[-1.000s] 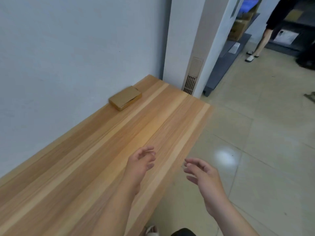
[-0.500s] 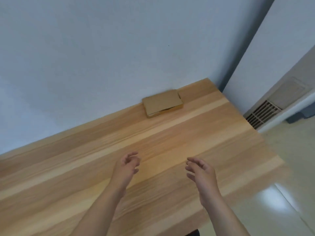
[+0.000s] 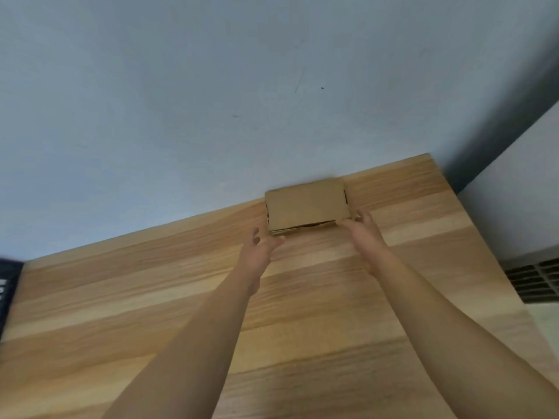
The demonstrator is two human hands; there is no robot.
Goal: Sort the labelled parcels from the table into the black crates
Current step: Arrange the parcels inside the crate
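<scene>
Cardboard, plain brown and flat, makes up the one parcel (image 3: 308,207) in sight; it lies at the desk's (image 3: 151,297) far edge, close to the far right corner, its back side against the pale wall (image 3: 211,86). No label can be made out on its top face, and the picture is soft with blur around it. A dark object (image 3: 7,285) at the desk's left edge is cut off by the frame, so I cannot tell whether it is a crate. At the right, a slatted vent (image 3: 535,279) is partly cut off as well.

Both bare forearms reach across the desk toward the parcel. The left hand (image 3: 257,252) sits just beside the parcel's near left corner, fingers loosely spread and holding nothing; its thumb tip lies right by that corner, though whether it touches is unclear. The right hand (image 3: 363,231) is at the near right corner, with fingers lying against the parcel's near edge and right side. Blur hides whether those fingers have closed round the cardboard, so its hold cannot be told.
</scene>
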